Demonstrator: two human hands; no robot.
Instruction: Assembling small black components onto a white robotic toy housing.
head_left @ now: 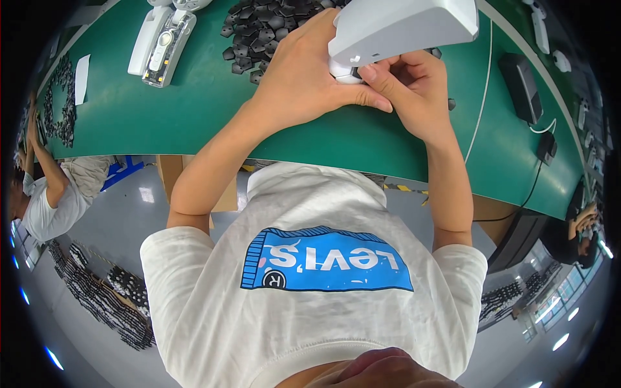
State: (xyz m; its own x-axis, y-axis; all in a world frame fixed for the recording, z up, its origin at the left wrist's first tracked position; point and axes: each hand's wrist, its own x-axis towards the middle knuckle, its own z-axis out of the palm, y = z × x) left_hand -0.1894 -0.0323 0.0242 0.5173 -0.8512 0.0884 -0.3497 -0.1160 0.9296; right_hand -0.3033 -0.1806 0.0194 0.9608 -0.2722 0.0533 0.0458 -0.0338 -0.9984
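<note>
Both my hands are raised over the green table, working at a white plastic device housing (pixel 404 29) with a wide, rounded head. My left hand (pixel 301 81) is closed around its left side and lower part, the thumb stretched below it. Under the head, my right hand (pixel 417 87) is pinched, with its thumb tip at a small black plastic piece (pixel 354 73) against the white lower part. The housing hides some fingertips of both hands. Behind my left hand lies a pile of small, dark, angular caps (pixel 259 32).
To the left on the green table (pixel 213 116) lies another white device (pixel 163 48) with its inner parts exposed, near a white paper strip (pixel 82 79). A black power adapter (pixel 521 87) with cables sits at the right. Another person (pixel 55 194) sits at the far left.
</note>
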